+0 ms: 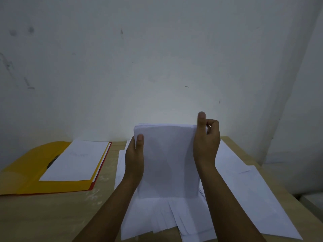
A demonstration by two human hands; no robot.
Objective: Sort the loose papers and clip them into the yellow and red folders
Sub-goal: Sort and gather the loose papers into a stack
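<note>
Yellow card forms the open yellow folder (26, 173), which is laid flat on the wooden table (52, 215) well to the left of the held stack (167, 161). A white sheet (76, 159) is seen lying in it under a dark clip (52, 161), and the red folder (102, 165) shows as an edge beneath. The stack is held upright, its lower edge touching the loose papers (157, 219) spread below it. Its left edge is gripped by the left hand (135, 159), thumb in front. Its right edge is gripped by the right hand (206, 145), thumb raised, fingers curled behind. More sheets (244, 189) are spread to the right of the stack.
</note>
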